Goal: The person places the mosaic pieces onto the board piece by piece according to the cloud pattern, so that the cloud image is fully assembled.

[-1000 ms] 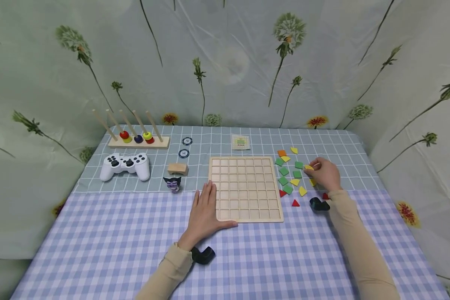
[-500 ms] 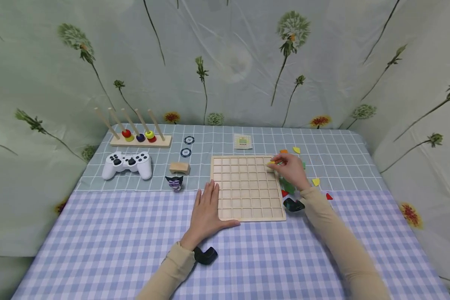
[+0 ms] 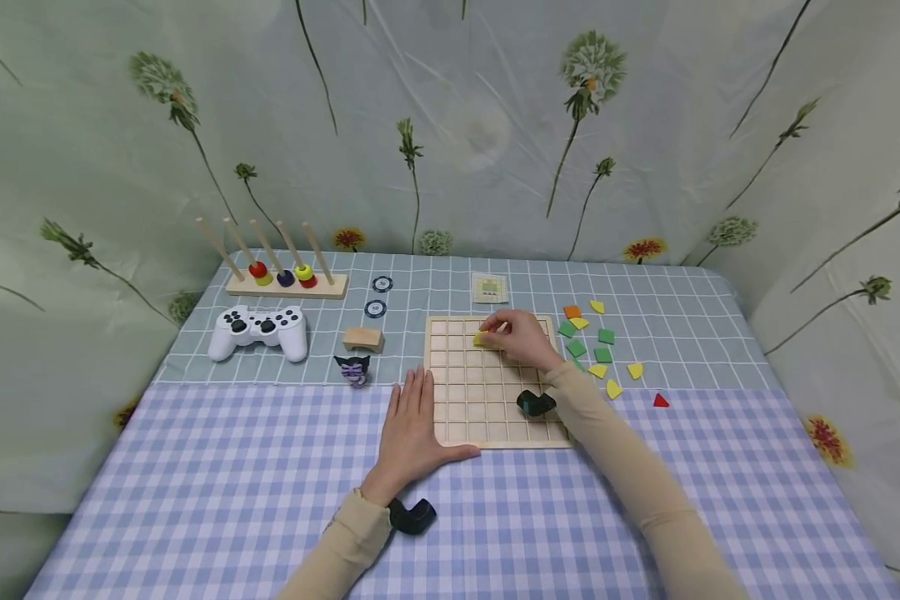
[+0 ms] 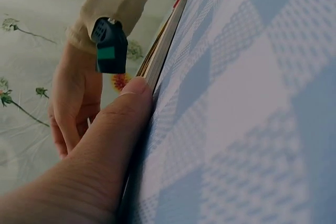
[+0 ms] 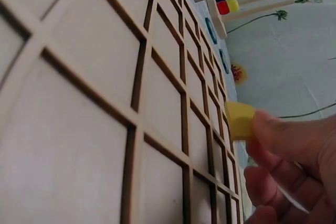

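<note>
A yellow quarter-round tile [image 5: 240, 121] is pinched between the thumb and fingers of my right hand [image 3: 520, 338], over the upper part of a wooden grid board [image 3: 457, 408]. In the right wrist view the tile stands on edge at the board's far cells; whether it touches them I cannot tell. My left hand [image 3: 411, 429] lies flat along the board's left edge, its fingers straight and its thumb [image 4: 113, 116] stretched along the front edge. To the board's right lie loose green tiles [image 3: 603, 355], yellow tiles [image 3: 635, 371], an orange tile [image 3: 572, 311] and a red triangle [image 3: 661, 401].
Behind the board lies a small printed card [image 3: 490, 288]. At the left are a white game controller [image 3: 258, 331], a peg stand [image 3: 322, 288] with coloured beads, two round chips [image 3: 376, 309], a wooden block [image 3: 363, 339] and a small dark figurine [image 3: 354, 371].
My right hand has carried the yellow tile leftward from the loose tiles to above the board's upper middle cells. The left hand has stayed at the board's edge.
</note>
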Demonstrator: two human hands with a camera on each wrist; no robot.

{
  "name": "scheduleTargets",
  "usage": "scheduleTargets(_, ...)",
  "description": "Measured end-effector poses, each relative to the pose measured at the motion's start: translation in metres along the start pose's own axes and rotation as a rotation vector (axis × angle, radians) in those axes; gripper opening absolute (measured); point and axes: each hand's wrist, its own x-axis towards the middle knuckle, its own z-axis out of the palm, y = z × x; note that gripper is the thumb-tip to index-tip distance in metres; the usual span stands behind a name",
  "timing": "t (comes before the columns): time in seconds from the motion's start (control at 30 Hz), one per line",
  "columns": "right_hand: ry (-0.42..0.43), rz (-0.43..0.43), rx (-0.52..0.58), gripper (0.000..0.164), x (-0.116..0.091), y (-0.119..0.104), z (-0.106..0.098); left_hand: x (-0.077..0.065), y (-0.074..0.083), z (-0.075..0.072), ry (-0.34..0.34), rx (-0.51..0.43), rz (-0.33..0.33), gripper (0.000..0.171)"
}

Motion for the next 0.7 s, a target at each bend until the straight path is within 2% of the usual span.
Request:
scheduleTargets(0.23,-0.063,0.002,-0.044,0.005,0.007,0.004,0.01,0.0,0.0,0.001,-0.002,0.019,0.001,0.133)
scheduleTargets(0.47,-0.116,-0.025,-0.053,0.006,0.011,0.003,0.006,0.0,0.0,0.002,-0.004,0.03,0.001,0.133)
scheduleTargets(0.7,-0.15,0.027,-0.12,0.009,0.015,-0.002,0.001,0.001,0.0,0.0,-0.007,0.032,0.011,0.133)
